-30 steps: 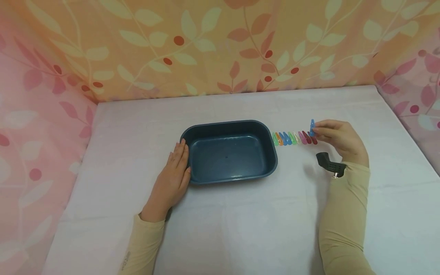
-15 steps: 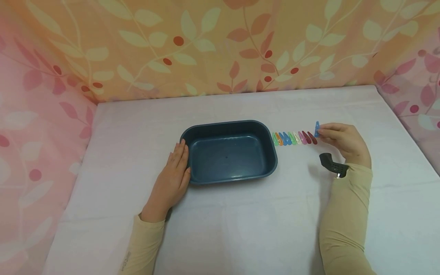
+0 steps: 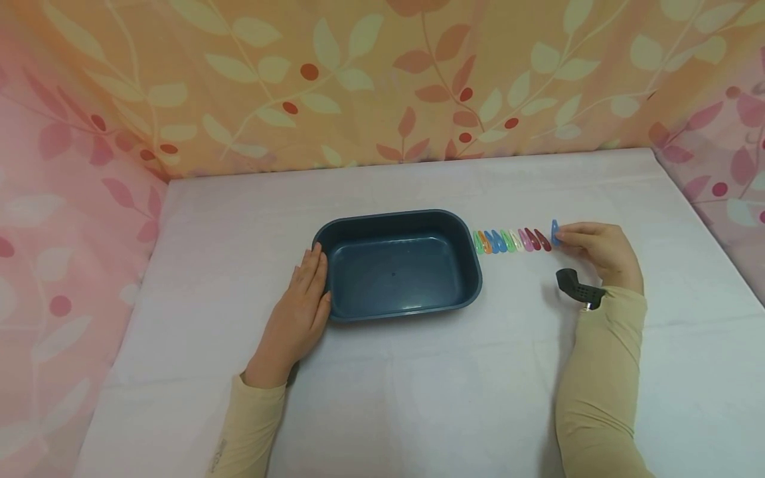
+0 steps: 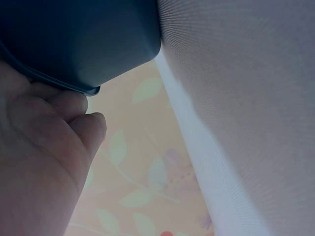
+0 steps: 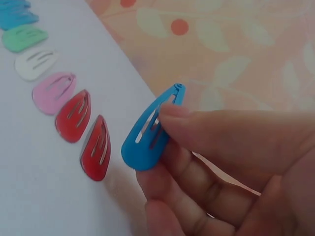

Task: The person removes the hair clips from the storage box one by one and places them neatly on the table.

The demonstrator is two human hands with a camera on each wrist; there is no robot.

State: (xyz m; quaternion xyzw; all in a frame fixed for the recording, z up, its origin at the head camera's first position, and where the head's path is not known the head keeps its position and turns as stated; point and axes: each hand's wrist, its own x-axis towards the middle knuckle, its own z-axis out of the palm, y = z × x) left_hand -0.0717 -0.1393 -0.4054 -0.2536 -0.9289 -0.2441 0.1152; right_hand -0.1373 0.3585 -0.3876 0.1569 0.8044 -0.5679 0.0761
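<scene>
My right hand pinches a blue snap hair clip between thumb and fingers, at the right end of a row of hair clips. Nearest to it in the right wrist view lie two red clips, then a pink clip, a white clip and a green clip. The row runs left to a dark blue plastic basin. Against the basin's left rim rests my left hand, its fingers straight; the left wrist view has the hand touching the rim from outside.
A white cloth covers the table. Behind it hangs an orange leaf-patterned curtain, with pink patterned cloth at the sides. A black camera mount sticks out from the right sleeve.
My right hand has carried the blue clip to the right, past the red clips, and lowered it toward the cloth at the row's end. The left hand has stayed on the basin.
</scene>
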